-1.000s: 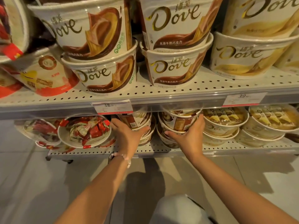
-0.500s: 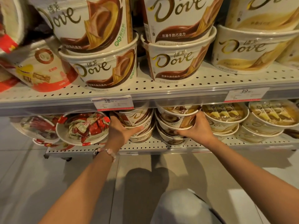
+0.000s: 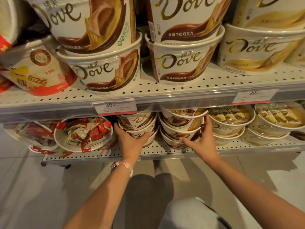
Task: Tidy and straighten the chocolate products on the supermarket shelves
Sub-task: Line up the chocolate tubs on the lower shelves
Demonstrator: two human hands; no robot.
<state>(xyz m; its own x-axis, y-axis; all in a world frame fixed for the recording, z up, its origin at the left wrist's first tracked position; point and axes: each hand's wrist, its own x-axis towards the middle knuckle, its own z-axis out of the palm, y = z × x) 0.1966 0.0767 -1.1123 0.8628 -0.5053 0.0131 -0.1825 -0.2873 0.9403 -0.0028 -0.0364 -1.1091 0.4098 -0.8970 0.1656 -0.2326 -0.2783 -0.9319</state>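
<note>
Presently, two stacks of round paper Dove tubs sit at the lower shelf's (image 3: 165,153) front edge, tops hidden under the upper shelf (image 3: 148,95). Left hand (image 3: 130,142) cups the left stack (image 3: 140,128), thumb and fingers spread round its sides. Right hand (image 3: 202,142) grips the right stack (image 3: 181,128), thumb spread across the front, fingers curled round the side. Perforated metal decks. Clear-lidded bowl (image 3: 84,134) of red foil sweets lies tilted beside the left hand. Price tag (image 3: 115,107) print is mostly illegible.
</note>
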